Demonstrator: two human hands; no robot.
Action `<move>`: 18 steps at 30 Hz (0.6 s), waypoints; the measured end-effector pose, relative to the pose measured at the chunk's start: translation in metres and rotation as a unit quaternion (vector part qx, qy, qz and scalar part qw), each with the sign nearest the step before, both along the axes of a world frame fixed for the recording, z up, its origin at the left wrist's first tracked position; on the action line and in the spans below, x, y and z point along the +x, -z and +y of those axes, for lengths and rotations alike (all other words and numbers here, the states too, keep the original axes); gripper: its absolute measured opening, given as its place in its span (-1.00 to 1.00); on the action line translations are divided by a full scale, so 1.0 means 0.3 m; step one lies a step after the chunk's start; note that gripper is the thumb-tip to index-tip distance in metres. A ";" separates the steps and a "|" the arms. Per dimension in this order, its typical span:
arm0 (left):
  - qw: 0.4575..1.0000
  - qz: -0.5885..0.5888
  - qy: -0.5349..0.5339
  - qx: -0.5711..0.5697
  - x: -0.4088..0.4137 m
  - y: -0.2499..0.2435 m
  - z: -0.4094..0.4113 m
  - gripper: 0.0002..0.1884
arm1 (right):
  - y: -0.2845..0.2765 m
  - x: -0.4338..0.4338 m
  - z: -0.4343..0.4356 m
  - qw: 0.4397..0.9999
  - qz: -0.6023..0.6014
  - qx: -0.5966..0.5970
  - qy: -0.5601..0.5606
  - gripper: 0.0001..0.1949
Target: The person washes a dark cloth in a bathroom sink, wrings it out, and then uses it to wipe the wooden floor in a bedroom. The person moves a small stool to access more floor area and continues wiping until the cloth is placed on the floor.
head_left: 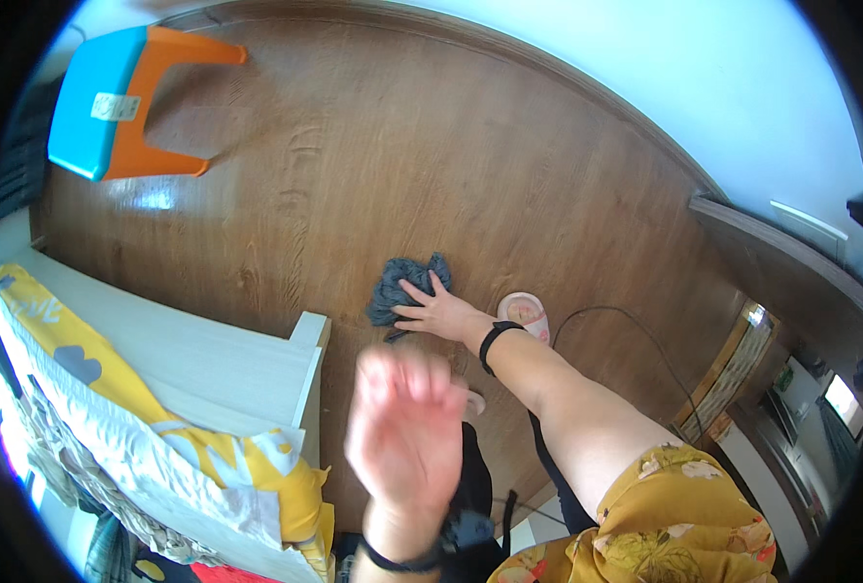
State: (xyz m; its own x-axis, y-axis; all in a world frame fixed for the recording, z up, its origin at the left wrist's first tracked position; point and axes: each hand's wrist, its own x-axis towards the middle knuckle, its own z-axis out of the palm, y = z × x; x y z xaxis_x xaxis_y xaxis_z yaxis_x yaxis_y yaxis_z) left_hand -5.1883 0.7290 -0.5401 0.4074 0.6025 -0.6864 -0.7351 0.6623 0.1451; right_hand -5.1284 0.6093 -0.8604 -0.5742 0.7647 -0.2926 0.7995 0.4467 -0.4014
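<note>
A crumpled dark grey cloth [395, 291] lies on the brown wood-look floor [373, 160], ahead of a foot in a pale pink slipper [525, 312]. Over the cloth's near right part my right hand [439, 310] is spread, palm down, its fingers apart and reaching onto the fabric; whether they press on it cannot be told. Raised nearer the camera is my left hand [406, 430], slightly blurred, palm turned up, fingers loosely curled, with nothing in it. Both wrists wear a dark band.
A blue and orange plastic stool [129, 109] stands at the upper left. The white bed frame [205, 328] with yellow patterned bedding [103, 350] fills the lower left. A thin dark cable [643, 328] runs over the floor at right. A white wall [694, 73] borders the floor.
</note>
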 end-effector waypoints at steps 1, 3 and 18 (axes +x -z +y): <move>0.990 0.040 -0.045 -0.129 -0.063 0.001 -0.139 -0.90 | -0.023 0.011 0.000 1.000 0.020 -0.003 -0.005 -0.56; 0.947 0.107 -0.104 -0.285 -0.159 0.045 -0.368 -0.85 | -0.037 0.047 0.091 0.998 0.004 -0.013 -0.057 -0.61; 0.951 0.142 -0.110 -0.253 -0.270 0.300 -0.502 -0.80 | 0.061 0.855 0.326 0.859 -0.158 0.046 0.485 -0.47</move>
